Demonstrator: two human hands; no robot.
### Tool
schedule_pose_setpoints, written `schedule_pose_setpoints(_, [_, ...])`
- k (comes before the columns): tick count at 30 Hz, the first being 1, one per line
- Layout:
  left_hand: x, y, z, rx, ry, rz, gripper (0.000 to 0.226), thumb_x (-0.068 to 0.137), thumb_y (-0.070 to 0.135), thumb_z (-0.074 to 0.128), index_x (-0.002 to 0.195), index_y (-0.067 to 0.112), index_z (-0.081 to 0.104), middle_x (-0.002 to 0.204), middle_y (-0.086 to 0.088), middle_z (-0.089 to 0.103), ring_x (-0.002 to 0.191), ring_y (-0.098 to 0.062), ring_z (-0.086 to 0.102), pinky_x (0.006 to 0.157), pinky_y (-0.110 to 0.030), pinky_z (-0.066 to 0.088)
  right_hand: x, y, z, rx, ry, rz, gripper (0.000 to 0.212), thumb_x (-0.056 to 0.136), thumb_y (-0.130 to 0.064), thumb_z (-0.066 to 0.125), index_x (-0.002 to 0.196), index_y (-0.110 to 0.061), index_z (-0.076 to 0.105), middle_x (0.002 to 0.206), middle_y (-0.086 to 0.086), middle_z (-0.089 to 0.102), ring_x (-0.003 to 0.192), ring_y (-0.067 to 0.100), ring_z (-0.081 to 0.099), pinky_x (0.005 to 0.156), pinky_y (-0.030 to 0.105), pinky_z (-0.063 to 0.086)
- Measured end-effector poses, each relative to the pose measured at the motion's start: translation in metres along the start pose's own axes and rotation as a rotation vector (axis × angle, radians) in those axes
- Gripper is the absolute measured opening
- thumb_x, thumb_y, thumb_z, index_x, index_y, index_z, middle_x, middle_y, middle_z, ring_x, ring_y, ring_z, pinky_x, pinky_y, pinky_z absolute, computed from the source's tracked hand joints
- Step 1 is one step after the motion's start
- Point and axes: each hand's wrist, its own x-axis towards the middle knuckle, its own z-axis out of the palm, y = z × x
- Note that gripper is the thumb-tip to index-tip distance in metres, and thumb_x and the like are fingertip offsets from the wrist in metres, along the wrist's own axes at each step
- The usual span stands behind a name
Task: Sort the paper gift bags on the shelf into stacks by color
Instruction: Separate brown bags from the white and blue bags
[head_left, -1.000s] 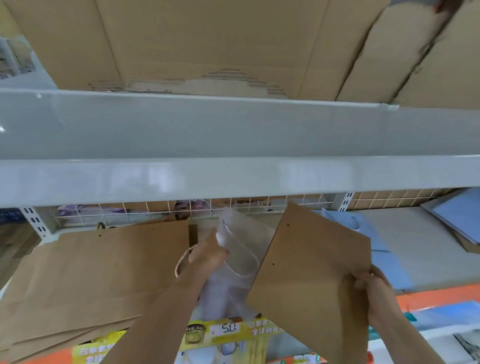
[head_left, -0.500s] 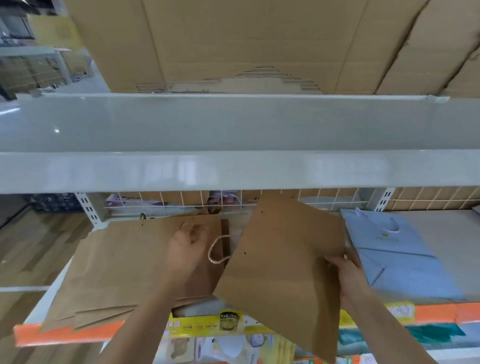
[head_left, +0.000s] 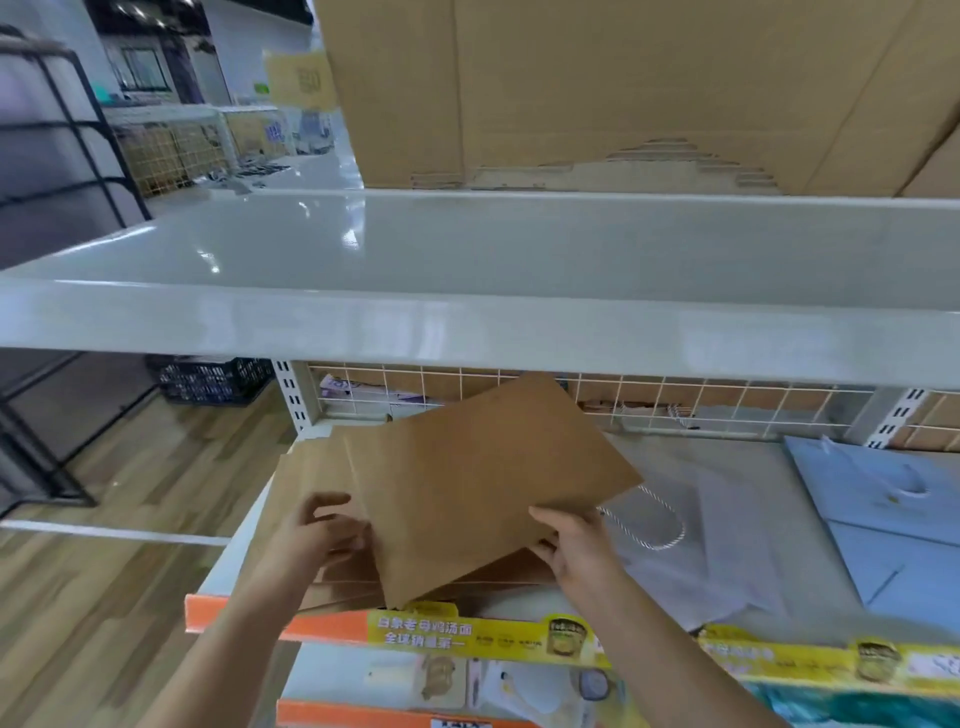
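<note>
A flat brown paper bag (head_left: 483, 483) lies tilted over the brown stack (head_left: 306, 478) at the left end of the shelf (head_left: 717, 452). My right hand (head_left: 576, 545) grips its lower right edge, thumb on top. My left hand (head_left: 322, 535) holds its left edge, fingers curled at the bag's side over the stack. To the right lies a white bag (head_left: 727, 551) with a twisted cord handle, flat on the shelf. Farther right are light blue bags (head_left: 893, 525), one on another.
A wide grey upper shelf (head_left: 467, 332) overhangs the work area, with large cardboard boxes (head_left: 623, 88) on it. A wire grid (head_left: 675, 400) backs the lower shelf. The shelf's front edge carries orange and yellow price strips (head_left: 467, 634). Wooden floor (head_left: 104, 519) lies to the left.
The brown bag has swung left and down onto the brown stack. My left hand moved from the stack's top to the bag's left edge. The view shifted left.
</note>
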Motion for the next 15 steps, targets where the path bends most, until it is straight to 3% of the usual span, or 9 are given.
schedule_pose_setpoints(2, [0.009, 0.000, -0.006, -0.034, 0.005, -0.038, 0.039, 0.079, -0.004, 0.070, 0.111, 0.013, 0.056, 0.083, -0.013, 0.066, 0.072, -0.025, 0.063, 0.068, -0.033, 0.051, -0.006, 0.001, 0.004, -0.064, -0.094, 0.040, 0.039, 0.081, 0.011, 0.064, 0.115, -0.007, 0.056, 0.102, 0.011, 0.070, 0.087, 0.026, 0.068, 0.056, 0.034, 0.057])
schedule_pose_setpoints(5, [0.021, -0.001, -0.011, -0.039, 0.045, -0.056, 0.040, 0.079, -0.007, 0.066, 0.112, 0.012, 0.054, 0.081, -0.009, 0.059, 0.070, -0.022, 0.055, 0.065, -0.032, 0.046, -0.014, 0.006, 0.014, -0.108, -0.188, 0.119, 0.035, 0.081, -0.001, 0.070, 0.112, -0.009, 0.056, 0.093, 0.011, 0.074, 0.077, 0.028, 0.072, 0.057, 0.032, 0.059])
schedule_pose_setpoints(8, [0.031, 0.001, -0.026, 0.022, 0.088, -0.035, 0.042, 0.079, -0.009, 0.062, 0.115, 0.011, 0.056, 0.070, -0.009, 0.055, 0.062, -0.020, 0.048, 0.060, -0.031, 0.041, -0.010, 0.001, 0.015, -0.056, -0.044, 0.086, 0.030, 0.085, -0.014, 0.069, 0.112, -0.012, 0.055, 0.097, 0.014, 0.069, 0.073, 0.027, 0.069, 0.052, 0.030, 0.058])
schedule_pose_setpoints(10, [0.038, 0.002, -0.039, 0.106, 0.152, 0.008, 0.046, 0.079, -0.010, 0.062, 0.120, 0.009, 0.055, 0.075, -0.010, 0.059, 0.063, -0.023, 0.052, 0.059, -0.032, 0.041, -0.004, -0.005, 0.007, -0.113, 0.045, 0.021, 0.032, 0.086, -0.010, 0.067, 0.115, -0.008, 0.054, 0.089, 0.014, 0.066, 0.064, 0.023, 0.065, 0.048, 0.026, 0.056])
schedule_pose_setpoints(12, [0.045, 0.000, -0.049, 0.266, 0.247, 0.065, 0.051, 0.079, -0.006, 0.064, 0.127, 0.007, 0.053, 0.095, -0.015, 0.063, 0.076, -0.029, 0.057, 0.066, -0.036, 0.044, 0.001, -0.006, 0.000, -0.389, 0.091, -0.079, 0.038, 0.085, -0.003, 0.067, 0.120, -0.004, 0.052, 0.079, 0.010, 0.062, 0.055, 0.019, 0.059, 0.046, 0.023, 0.052])
schedule_pose_setpoints(15, [0.052, -0.009, -0.053, 0.610, 0.310, 0.108, 0.059, 0.080, 0.014, 0.072, 0.135, 0.012, 0.049, 0.120, -0.019, 0.059, 0.101, -0.036, 0.057, 0.079, -0.040, 0.044, 0.004, 0.001, -0.004, -1.110, 0.086, -0.339, 0.038, 0.083, -0.018, 0.070, 0.120, -0.018, 0.062, 0.083, -0.002, 0.059, 0.072, 0.013, 0.057, 0.064, 0.024, 0.047])
